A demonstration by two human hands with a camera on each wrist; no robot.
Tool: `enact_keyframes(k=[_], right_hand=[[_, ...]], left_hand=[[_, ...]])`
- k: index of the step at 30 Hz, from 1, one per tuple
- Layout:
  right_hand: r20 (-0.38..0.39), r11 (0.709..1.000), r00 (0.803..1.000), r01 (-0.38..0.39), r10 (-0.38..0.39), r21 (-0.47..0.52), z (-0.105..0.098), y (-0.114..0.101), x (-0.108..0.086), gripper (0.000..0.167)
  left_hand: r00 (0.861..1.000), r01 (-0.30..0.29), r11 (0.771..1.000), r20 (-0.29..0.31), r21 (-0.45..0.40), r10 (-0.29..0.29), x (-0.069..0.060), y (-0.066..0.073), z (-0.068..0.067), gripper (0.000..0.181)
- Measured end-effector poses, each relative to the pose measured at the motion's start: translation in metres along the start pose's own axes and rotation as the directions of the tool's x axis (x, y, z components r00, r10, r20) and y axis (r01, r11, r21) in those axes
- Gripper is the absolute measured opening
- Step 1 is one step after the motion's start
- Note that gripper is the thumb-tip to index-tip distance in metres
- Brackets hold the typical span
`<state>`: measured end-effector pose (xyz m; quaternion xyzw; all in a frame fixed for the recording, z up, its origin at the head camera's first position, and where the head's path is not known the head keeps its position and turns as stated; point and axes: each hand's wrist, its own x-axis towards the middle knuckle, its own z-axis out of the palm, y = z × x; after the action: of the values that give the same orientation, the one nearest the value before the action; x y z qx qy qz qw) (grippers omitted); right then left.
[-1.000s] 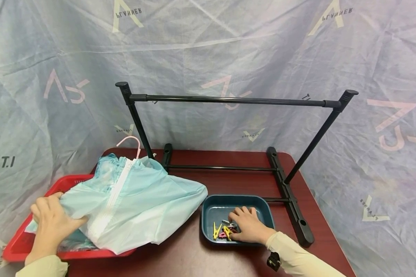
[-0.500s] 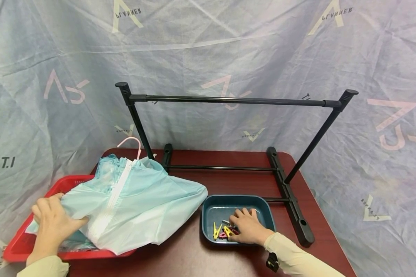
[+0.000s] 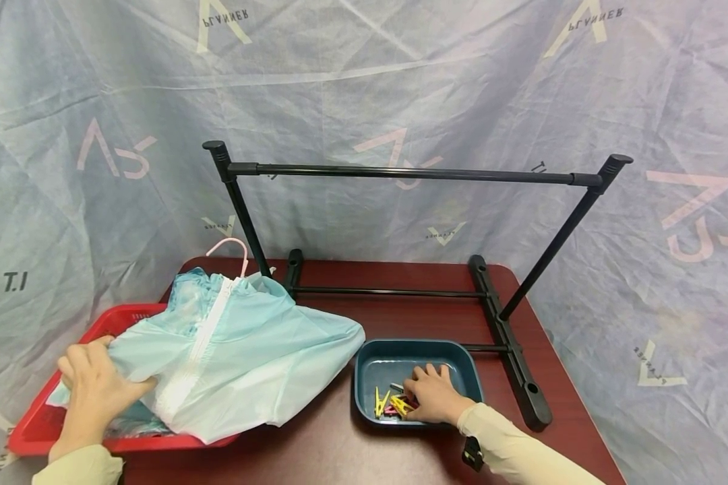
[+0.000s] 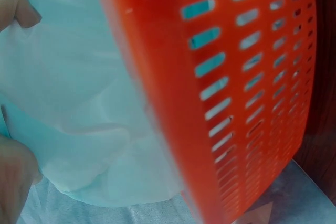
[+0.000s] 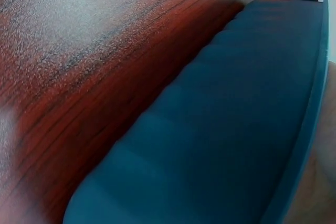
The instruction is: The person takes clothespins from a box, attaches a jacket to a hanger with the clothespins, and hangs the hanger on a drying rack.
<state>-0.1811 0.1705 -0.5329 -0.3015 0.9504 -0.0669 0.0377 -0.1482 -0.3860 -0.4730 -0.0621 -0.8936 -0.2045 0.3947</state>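
A pale blue-to-white zip jacket (image 3: 267,364) lies over a red basket (image 3: 42,417), a pink hanger hook (image 3: 243,249) rising from its collar. My left hand (image 3: 94,387) grips the jacket's left side, thumb and fingers set apart with cloth between them. In the left wrist view, fingertips (image 4: 29,11) press into the pale fabric (image 4: 89,98). My right hand (image 3: 433,397) rests in a dark blue tray (image 3: 421,345), its fingers spread beside several clothespins (image 3: 398,405). The palm hides whatever lies beneath it. The tray's wall (image 5: 210,119) covers most of that hand in the right wrist view.
A black garment rack (image 3: 412,174) stands behind the tray, its foot bar (image 3: 516,370) reaching forward on the right. The dark red table (image 3: 315,438) carries everything. Printed grey cloth (image 3: 364,87) hangs behind.
The camera view shifts very slightly. My right hand stays in the tray with barely any movement, and my left hand keeps its place on the jacket.
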Motion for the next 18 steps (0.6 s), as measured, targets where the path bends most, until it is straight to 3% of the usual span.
enact_keyframes(k=[11,18], right_hand=[[0.020,1.000,1.000,0.019,-0.019,0.007,0.0025,-0.0004,0.0018,0.036],[0.028,1.000,0.999,0.027,-0.027,0.002,0.0030,-0.0011,0.0030,0.037]], left_hand=[[1.000,-0.017,1.000,-0.026,-0.009,0.017,-0.0004,-0.0009,0.0021,0.111],[1.000,0.004,1.000,-0.005,-0.008,-0.004,-0.0006,-0.0011,0.0023,0.113]])
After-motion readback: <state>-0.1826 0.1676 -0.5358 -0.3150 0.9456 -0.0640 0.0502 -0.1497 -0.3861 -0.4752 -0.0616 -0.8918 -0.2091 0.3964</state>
